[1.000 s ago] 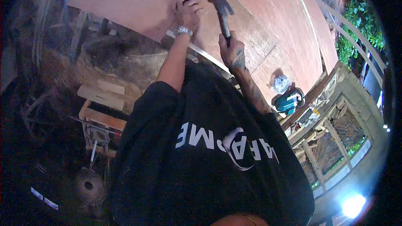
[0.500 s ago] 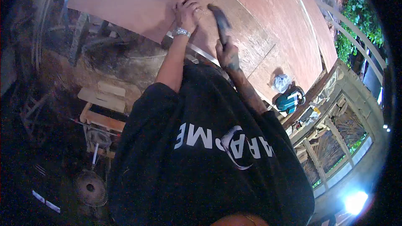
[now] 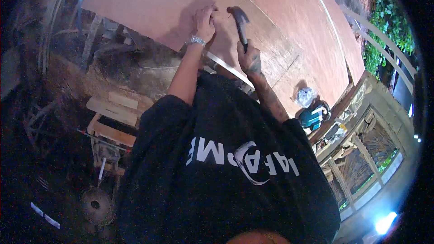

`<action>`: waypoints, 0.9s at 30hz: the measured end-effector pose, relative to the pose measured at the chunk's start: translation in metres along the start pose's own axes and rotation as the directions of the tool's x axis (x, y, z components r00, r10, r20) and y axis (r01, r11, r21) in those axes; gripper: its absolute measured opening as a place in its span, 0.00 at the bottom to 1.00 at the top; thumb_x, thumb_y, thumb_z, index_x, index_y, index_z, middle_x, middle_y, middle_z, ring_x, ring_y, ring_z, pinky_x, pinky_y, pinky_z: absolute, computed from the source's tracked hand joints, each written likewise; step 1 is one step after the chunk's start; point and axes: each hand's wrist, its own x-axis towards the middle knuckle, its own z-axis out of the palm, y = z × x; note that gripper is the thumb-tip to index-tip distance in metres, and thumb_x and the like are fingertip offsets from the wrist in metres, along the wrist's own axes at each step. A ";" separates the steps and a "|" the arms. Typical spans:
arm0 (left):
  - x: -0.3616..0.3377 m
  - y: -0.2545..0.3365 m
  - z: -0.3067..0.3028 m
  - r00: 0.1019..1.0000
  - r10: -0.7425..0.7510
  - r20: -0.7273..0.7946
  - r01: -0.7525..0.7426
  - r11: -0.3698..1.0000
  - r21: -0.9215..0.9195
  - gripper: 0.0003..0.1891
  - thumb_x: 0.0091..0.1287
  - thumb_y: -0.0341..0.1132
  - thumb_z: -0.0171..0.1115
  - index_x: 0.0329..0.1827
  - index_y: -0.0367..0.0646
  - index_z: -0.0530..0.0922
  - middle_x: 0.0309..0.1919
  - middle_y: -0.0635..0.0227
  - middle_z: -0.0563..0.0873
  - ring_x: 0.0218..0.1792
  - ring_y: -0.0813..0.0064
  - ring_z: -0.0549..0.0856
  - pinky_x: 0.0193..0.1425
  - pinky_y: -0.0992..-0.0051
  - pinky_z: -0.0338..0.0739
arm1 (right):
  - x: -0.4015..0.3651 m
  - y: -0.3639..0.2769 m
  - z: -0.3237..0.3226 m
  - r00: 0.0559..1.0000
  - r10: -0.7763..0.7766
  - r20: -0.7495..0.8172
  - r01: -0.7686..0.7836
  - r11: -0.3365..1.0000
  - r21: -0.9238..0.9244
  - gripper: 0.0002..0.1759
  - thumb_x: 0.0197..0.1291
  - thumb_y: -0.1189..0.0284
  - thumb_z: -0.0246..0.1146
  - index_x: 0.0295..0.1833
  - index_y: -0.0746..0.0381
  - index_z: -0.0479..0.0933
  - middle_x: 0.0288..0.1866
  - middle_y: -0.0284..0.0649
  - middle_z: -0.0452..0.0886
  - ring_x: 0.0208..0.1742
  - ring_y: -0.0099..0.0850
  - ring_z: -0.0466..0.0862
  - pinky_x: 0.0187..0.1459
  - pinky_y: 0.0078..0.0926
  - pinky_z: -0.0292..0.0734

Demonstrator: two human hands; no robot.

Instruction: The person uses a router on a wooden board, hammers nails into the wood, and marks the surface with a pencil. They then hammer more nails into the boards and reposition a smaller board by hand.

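Note:
My right hand (image 3: 250,58) is wrapped round the handle of a claw hammer (image 3: 240,20), whose head is just above the reddish plywood sheet (image 3: 153,7). To its left, my left hand (image 3: 205,23), with a metal wristwatch (image 3: 195,40) at the wrist, is at the sheet with its fingers drawn together in a pinch. Whatever sits between those fingertips is too small to make out. The hammer head and the pinched fingertips are a short gap apart.
A clear plastic bag (image 3: 305,96) and a teal power tool (image 3: 313,116) lie on the sheet's right side. Cut wooden boards (image 3: 113,108) are stacked at the lower left, near a round fan-like object (image 3: 96,204). A wooden frame (image 3: 361,153) stands at the right.
My left hand has gone from resting on the sheet with fingers extended to a pinch. The hammer has moved slightly right and down in view, and its head shows more clearly.

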 end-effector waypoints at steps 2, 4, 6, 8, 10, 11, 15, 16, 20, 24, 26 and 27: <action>-0.006 0.001 -0.003 1.000 0.021 0.017 -0.022 0.998 0.060 0.23 0.57 0.21 0.61 0.56 0.51 0.81 0.58 0.59 0.84 0.64 0.55 0.77 0.72 0.48 0.61 | -0.018 -0.013 -0.008 0.996 -0.014 -0.084 0.017 0.999 0.036 0.15 0.69 0.67 0.63 0.52 0.67 0.73 0.27 0.62 0.81 0.34 0.56 0.89 0.33 0.48 0.80; -0.002 0.002 -0.007 0.999 0.042 0.024 -0.044 0.995 0.087 0.21 0.62 0.22 0.62 0.59 0.45 0.80 0.57 0.54 0.85 0.63 0.49 0.79 0.73 0.54 0.67 | -0.023 -0.008 0.000 0.968 -0.100 -0.229 0.119 0.990 0.074 0.16 0.70 0.66 0.63 0.52 0.67 0.72 0.27 0.63 0.81 0.34 0.56 0.89 0.33 0.49 0.80; -0.003 0.013 -0.013 0.998 -0.010 0.061 0.007 0.999 0.045 0.20 0.65 0.23 0.61 0.61 0.41 0.80 0.57 0.52 0.85 0.63 0.46 0.80 0.73 0.57 0.72 | -0.013 0.044 0.022 0.995 -0.077 0.068 0.083 0.992 -0.099 0.24 0.70 0.60 0.61 0.61 0.67 0.71 0.30 0.62 0.83 0.32 0.58 0.87 0.33 0.52 0.80; -0.001 0.027 -0.021 0.986 -0.128 0.111 0.134 0.990 -0.052 0.20 0.67 0.23 0.60 0.62 0.40 0.79 0.58 0.51 0.85 0.63 0.47 0.81 0.72 0.58 0.73 | -0.004 0.056 0.030 0.993 0.013 0.119 0.006 0.987 -0.159 0.24 0.70 0.60 0.60 0.58 0.70 0.72 0.34 0.63 0.84 0.38 0.61 0.87 0.36 0.53 0.80; 0.001 0.019 -0.023 0.976 -0.168 0.139 0.156 0.983 0.095 0.21 0.67 0.23 0.59 0.63 0.39 0.78 0.58 0.52 0.85 0.62 0.50 0.82 0.70 0.59 0.75 | -0.004 0.031 0.017 0.995 0.044 0.088 -0.036 0.996 -0.083 0.23 0.70 0.61 0.61 0.56 0.71 0.73 0.34 0.63 0.84 0.38 0.62 0.86 0.36 0.54 0.79; -0.003 0.017 -0.026 0.967 -0.200 0.158 0.174 0.971 0.166 0.21 0.67 0.23 0.59 0.64 0.39 0.78 0.59 0.52 0.86 0.62 0.51 0.83 0.70 0.59 0.75 | -0.011 0.024 0.012 0.994 0.071 0.081 -0.068 0.997 -0.046 0.23 0.70 0.61 0.61 0.55 0.71 0.73 0.33 0.64 0.84 0.39 0.62 0.86 0.36 0.55 0.79; -0.004 0.011 -0.028 0.963 -0.169 0.210 0.159 0.985 0.063 0.21 0.67 0.25 0.58 0.65 0.41 0.78 0.58 0.51 0.86 0.59 0.51 0.84 0.67 0.58 0.77 | -0.008 0.042 0.021 0.992 -0.015 0.125 0.012 1.000 0.026 0.22 0.69 0.60 0.61 0.52 0.71 0.74 0.31 0.65 0.82 0.36 0.65 0.85 0.35 0.57 0.79; -0.004 0.008 -0.028 0.965 -0.170 0.199 0.160 0.985 0.062 0.21 0.68 0.26 0.57 0.64 0.44 0.78 0.57 0.51 0.86 0.57 0.49 0.85 0.65 0.56 0.78 | -0.007 0.044 0.022 0.992 -0.002 0.126 -0.001 1.000 0.025 0.21 0.69 0.60 0.61 0.51 0.71 0.74 0.32 0.66 0.82 0.38 0.66 0.85 0.37 0.58 0.79; -0.005 0.002 -0.032 0.957 -0.198 0.210 0.217 0.973 -0.073 0.21 0.70 0.29 0.55 0.67 0.46 0.77 0.58 0.49 0.85 0.58 0.45 0.83 0.63 0.54 0.78 | -0.009 0.036 0.013 0.991 -0.025 0.134 0.030 0.999 -0.035 0.20 0.70 0.60 0.60 0.48 0.69 0.73 0.36 0.68 0.83 0.42 0.64 0.85 0.41 0.58 0.79; -0.028 0.023 -0.027 0.956 -0.260 0.135 0.235 0.956 0.175 0.23 0.72 0.32 0.54 0.70 0.42 0.74 0.61 0.48 0.84 0.63 0.48 0.82 0.68 0.56 0.75 | 0.004 0.063 0.028 0.990 -0.124 0.062 0.127 0.990 -0.055 0.19 0.71 0.58 0.58 0.48 0.66 0.74 0.34 0.65 0.83 0.39 0.62 0.86 0.39 0.56 0.79; -0.060 0.019 -0.020 0.956 -0.284 0.072 0.257 0.930 0.262 0.26 0.70 0.33 0.58 0.72 0.39 0.73 0.66 0.48 0.82 0.68 0.51 0.80 0.72 0.59 0.73 | -0.007 0.067 0.017 0.995 -0.096 -0.028 0.096 0.995 0.003 0.17 0.71 0.59 0.59 0.49 0.63 0.74 0.32 0.61 0.83 0.37 0.62 0.85 0.37 0.55 0.79; -0.076 0.031 -0.024 0.959 -0.281 0.047 0.276 0.957 0.092 0.32 0.69 0.31 0.62 0.76 0.36 0.66 0.70 0.45 0.77 0.70 0.47 0.76 0.74 0.58 0.70 | -0.019 0.069 0.007 0.994 -0.055 -0.091 0.057 0.998 0.012 0.16 0.71 0.59 0.59 0.49 0.63 0.75 0.31 0.60 0.83 0.36 0.62 0.85 0.37 0.55 0.79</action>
